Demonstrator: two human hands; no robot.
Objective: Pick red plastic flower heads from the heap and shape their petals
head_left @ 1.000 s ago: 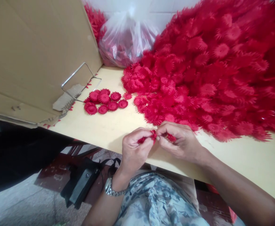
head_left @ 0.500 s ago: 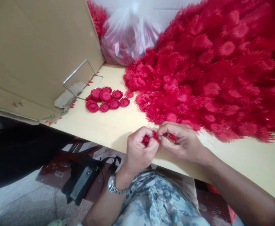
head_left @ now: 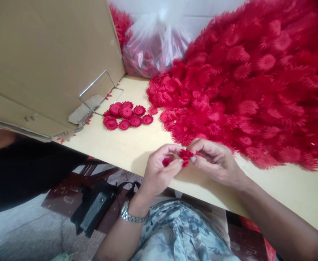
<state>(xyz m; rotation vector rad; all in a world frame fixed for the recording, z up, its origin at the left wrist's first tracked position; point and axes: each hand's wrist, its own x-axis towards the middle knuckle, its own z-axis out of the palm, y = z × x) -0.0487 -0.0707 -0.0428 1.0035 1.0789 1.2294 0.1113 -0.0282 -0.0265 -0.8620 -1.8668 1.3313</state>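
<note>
Just above the table's front edge, my left hand (head_left: 159, 168) pinches a red toothed flower piece (head_left: 185, 155) between thumb and fingertips. More red shows inside the curl of its fingers. From the other side my right hand (head_left: 216, 159) grips the same piece with thumb and forefinger, and a bit of red sticks out behind its thumb. How many layers are held there I cannot tell. On the table to the left lies a small cluster of round red flower pieces (head_left: 126, 112), some stacked on others.
A large heap of red flower pieces (head_left: 246, 90) covers the right and back of the table (head_left: 112, 148). Behind stands a filled clear plastic bag (head_left: 150, 47). A cardboard box (head_left: 47, 54) with a bent wire frame (head_left: 93, 84) is at left. Another person's dark clothing (head_left: 25, 170) shows at lower left.
My fingers have opened a little around the flower piece, so more of it shows between my hands. The whole view has shifted slightly, moving the table things to the right.
</note>
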